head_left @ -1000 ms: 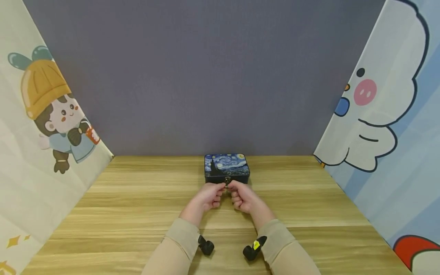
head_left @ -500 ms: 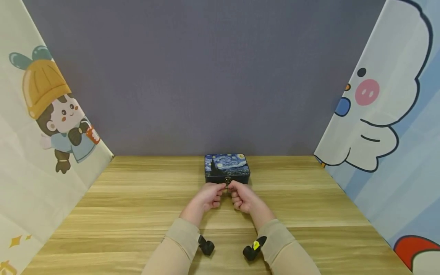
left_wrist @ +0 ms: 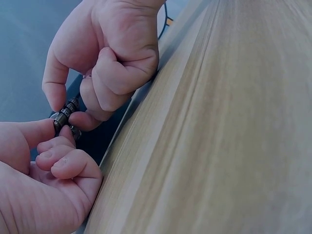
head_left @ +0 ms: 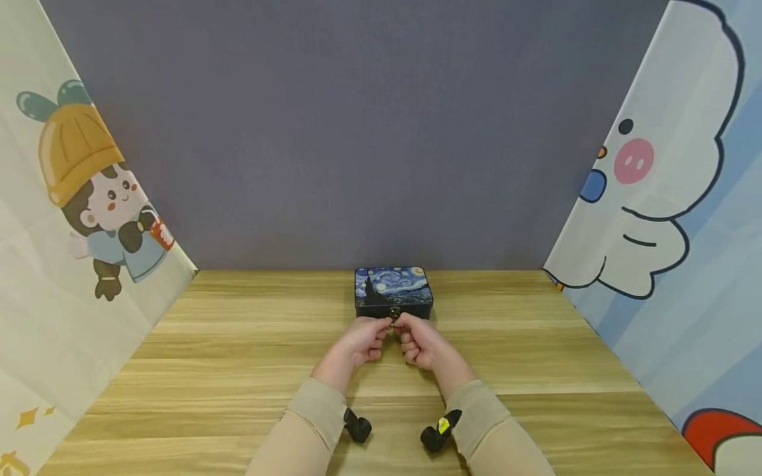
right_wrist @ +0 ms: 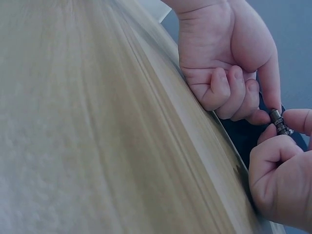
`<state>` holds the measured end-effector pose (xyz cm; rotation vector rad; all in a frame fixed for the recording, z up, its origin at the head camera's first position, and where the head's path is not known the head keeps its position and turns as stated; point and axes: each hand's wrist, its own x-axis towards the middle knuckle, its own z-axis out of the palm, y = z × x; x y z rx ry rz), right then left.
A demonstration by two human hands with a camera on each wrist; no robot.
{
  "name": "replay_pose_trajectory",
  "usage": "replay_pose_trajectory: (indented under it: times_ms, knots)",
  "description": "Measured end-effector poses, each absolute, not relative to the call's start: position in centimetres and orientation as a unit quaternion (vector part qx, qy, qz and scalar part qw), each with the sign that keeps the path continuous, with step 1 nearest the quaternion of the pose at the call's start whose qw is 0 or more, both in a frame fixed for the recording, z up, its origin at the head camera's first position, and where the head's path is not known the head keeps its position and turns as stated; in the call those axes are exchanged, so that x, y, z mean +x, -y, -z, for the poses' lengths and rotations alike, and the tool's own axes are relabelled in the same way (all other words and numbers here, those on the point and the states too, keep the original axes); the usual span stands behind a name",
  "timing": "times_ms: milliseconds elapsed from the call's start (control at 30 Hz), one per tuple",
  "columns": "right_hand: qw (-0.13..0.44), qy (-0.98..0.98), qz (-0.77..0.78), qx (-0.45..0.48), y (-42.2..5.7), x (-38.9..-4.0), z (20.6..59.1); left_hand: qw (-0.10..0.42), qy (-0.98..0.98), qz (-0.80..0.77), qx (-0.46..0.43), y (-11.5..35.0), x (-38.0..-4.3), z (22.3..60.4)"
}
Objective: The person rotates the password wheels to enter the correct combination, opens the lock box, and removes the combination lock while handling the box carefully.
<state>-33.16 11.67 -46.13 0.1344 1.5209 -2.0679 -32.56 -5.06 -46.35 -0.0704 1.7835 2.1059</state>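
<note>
A tin box (head_left: 393, 287) with a Starry Night picture on its lid stands against the back wall. At its front hangs a small bronze-coloured padlock with ringed dials (left_wrist: 63, 116). My left hand (head_left: 361, 338) pinches one end of the padlock between thumb and index finger, its other fingers curled. From the other side my right hand (head_left: 421, 340) pinches the opposite end, thumb and index finger likewise. Both hands lie low, close to the table, just before the box. In the right wrist view the padlock (right_wrist: 280, 123) is partly covered by fingertips.
The wood-grain table (head_left: 250, 383) spreads around the box. A grey panel (head_left: 369, 132) rises behind it, and cartoon-printed curtains (head_left: 36, 264) flank both sides. A black wrist camera (head_left: 358, 426) sits by each sleeve.
</note>
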Motion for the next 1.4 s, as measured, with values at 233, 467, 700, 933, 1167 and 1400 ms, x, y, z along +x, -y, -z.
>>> replay_pose_trajectory:
  times_ms: [233, 467, 700, 933, 1167, 1400]
  knots:
    - [0.281, -0.566, 0.773, 0.052, -11.66, -33.16, 46.1, 0.188, -0.634, -0.75, -0.022, 4.99, -32.52, 46.33]
    - [0.28, -0.565, 0.774, 0.054, -11.66, -33.1, 46.06, 0.185, -0.638, -0.748, -0.023, 4.95, -32.44, 46.33]
    - [0.279, -0.566, 0.774, 0.055, -11.64, -33.1, 46.14, 0.183, -0.638, -0.747, -0.019, 4.98, -32.43, 46.45]
    - [0.276, -0.57, 0.772, 0.054, -11.63, -33.14, 46.22, 0.185, -0.636, -0.749, -0.017, 4.97, -32.55, 46.69]
    - [0.278, -0.569, 0.772, 0.057, -11.59, -33.13, 46.18, 0.186, -0.634, -0.75, -0.02, 4.97, -32.6, 46.65]
    - [0.275, -0.571, 0.772, 0.057, -11.56, -33.12, 46.21, 0.187, -0.636, -0.749, -0.02, 4.98, -32.57, 46.54]
